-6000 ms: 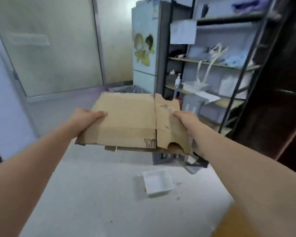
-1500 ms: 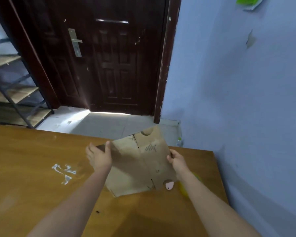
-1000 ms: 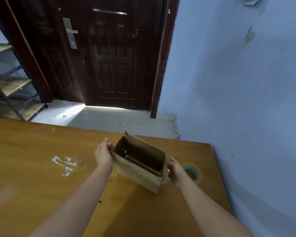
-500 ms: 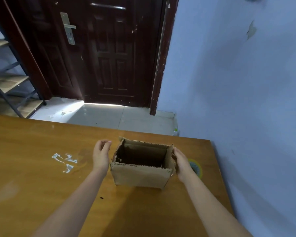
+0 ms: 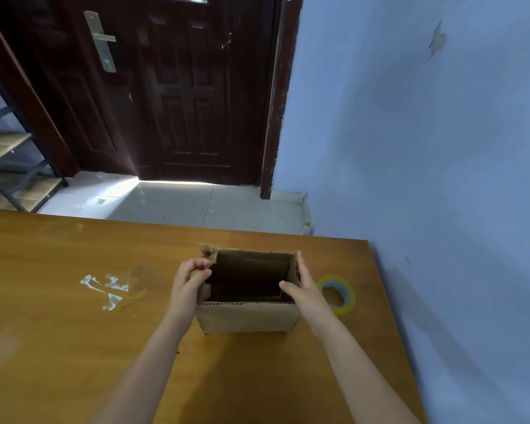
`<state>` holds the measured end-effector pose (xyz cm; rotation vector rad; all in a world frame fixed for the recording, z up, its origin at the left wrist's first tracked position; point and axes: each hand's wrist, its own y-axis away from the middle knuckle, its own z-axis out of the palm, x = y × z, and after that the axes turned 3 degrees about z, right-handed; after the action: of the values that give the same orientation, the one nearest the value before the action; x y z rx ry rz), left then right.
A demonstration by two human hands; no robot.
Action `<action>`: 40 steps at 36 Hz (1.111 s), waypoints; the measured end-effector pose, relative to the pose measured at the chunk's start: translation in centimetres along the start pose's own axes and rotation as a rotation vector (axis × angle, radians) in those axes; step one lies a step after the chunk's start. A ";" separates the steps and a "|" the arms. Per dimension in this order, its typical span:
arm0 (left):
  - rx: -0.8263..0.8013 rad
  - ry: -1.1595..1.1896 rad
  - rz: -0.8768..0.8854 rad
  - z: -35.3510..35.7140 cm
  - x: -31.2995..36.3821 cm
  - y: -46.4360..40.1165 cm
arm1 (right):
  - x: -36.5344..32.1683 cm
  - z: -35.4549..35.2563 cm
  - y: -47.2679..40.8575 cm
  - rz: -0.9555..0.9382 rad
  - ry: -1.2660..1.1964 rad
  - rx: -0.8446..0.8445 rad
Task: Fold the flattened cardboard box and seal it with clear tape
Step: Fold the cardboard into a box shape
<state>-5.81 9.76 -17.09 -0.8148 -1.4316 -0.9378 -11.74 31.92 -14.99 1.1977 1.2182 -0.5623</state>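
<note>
Box (image 5: 248, 319) upright on table (image 5: 58, 347), top open. L hand (image 5: 188, 284) pinches left wall; R hand (image 5: 303, 290) grips right wall. Tape (image 5: 338, 296) just right.

Wooden table (image 5: 74, 347) under the hands, white smear (image 5: 104, 289) left of the left hand, dark door (image 5: 178, 87) beyond them, metal shelving (image 5: 10, 166) far left, blue wall (image 5: 426, 133) right.
</note>
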 end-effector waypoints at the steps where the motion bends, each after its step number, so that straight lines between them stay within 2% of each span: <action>1: -0.024 -0.011 0.003 0.0 0.0 0.2 | 0.0 0.1 0.0 0.002 0.013 0.005; 6: -0.062 -0.055 -0.028 -0.4 0.1 0.4 | 0.9 0.2 -0.8 0.013 0.137 0.001; 14: -0.090 -0.199 -0.035 -0.6 0.1 0.4 | 0.6 -0.2 -1.3 0.070 0.385 -0.163; 19: -0.114 -0.300 -0.075 -0.6 0.8 0.3 | 0.4 -0.4 -1.0 0.086 0.368 -0.117; 24: -0.166 -0.559 0.031 -0.7 1.3 -1.1 | 0.3 -0.2 -0.8 0.047 0.356 -0.078; 28: -0.207 -0.728 0.038 -0.4 1.3 -1.8 | 0.0 -0.2 -0.9 0.017 0.356 -0.096; 36: -0.235 -0.747 -0.036 -0.4 1.9 -1.8 | -0.1 -0.7 -1.1 -0.001 0.391 -0.131; 40: -0.114 -0.726 0.044 -0.1 1.7 -1.9 | -0.1 -0.7 -1.2 0.010 0.318 -0.103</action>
<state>-7.58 8.75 -15.55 -1.3537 -1.9741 -0.7181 -13.07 32.15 -15.30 1.2351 1.4897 -0.3027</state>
